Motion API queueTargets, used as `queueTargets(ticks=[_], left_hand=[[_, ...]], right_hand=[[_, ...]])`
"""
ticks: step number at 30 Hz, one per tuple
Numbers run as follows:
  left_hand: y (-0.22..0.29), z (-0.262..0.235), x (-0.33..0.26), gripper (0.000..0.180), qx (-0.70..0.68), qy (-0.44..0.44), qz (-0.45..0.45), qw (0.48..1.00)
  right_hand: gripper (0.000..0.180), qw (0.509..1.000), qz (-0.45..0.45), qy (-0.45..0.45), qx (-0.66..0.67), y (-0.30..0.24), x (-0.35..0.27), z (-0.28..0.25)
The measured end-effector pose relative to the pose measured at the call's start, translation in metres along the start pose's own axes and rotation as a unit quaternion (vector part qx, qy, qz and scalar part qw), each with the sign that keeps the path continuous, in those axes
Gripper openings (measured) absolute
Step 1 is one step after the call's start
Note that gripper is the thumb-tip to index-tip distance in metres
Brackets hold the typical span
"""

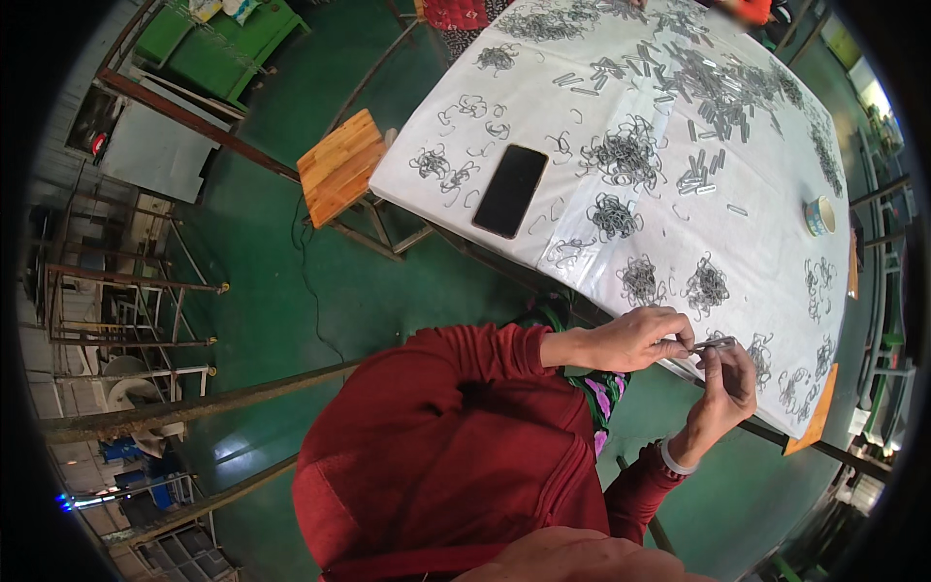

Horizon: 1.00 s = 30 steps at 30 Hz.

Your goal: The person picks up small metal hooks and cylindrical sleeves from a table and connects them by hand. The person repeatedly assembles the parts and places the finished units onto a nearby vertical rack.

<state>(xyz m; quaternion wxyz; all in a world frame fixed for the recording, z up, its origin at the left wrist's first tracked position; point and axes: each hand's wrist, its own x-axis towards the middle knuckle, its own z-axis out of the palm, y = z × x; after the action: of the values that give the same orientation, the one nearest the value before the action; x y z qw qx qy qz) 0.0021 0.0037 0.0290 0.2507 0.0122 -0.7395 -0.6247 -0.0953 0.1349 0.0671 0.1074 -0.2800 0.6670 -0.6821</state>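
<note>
Over the near edge of the white-covered table [756,238], my two hands meet at a small grey metal piece [719,343]. My right hand [722,393] pinches it between thumb and fingers. From the left, my left hand [635,339] is closed at the piece's other end, fingertips pressed together; what exactly lies between them is too small to make out. Just beyond my hands are piles of bent wire hooks [706,286], with another heap of hooks [639,280] beside them. Flat, oblong metal pieces [718,87] lie scattered farther back.
A black phone [510,191] lies toward the table's left side. At the right stands a small round blue-and-white container [819,215]. Wooden stools [341,163] sit by the table's left corner and right edge. Another person in red patterned clothing [456,14] is at the far side.
</note>
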Motion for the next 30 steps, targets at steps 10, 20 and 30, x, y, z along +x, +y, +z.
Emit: queueTargets(ticks=[10, 20, 30], left_hand=[[-0.08, -0.142, 0.02, 0.017, 0.265, 0.189, 0.02, 0.945], [-0.145, -0.283, 0.058, 0.014, 0.515, 0.059, -0.025, 0.855], [-0.162, -0.28, 0.057, 0.005, 0.636, -0.01, 0.043, 0.77]], right_hand=[[0.023, 0.999, -0.013, 0.028, 0.029, 0.01, -0.008, 0.004], [0.018, 0.999, 0.025, 0.029, 0.016, 0.02, -0.005, 0.006], [0.019, 0.999, 0.007, 0.008, 0.038, 0.015, -0.008, 0.001]])
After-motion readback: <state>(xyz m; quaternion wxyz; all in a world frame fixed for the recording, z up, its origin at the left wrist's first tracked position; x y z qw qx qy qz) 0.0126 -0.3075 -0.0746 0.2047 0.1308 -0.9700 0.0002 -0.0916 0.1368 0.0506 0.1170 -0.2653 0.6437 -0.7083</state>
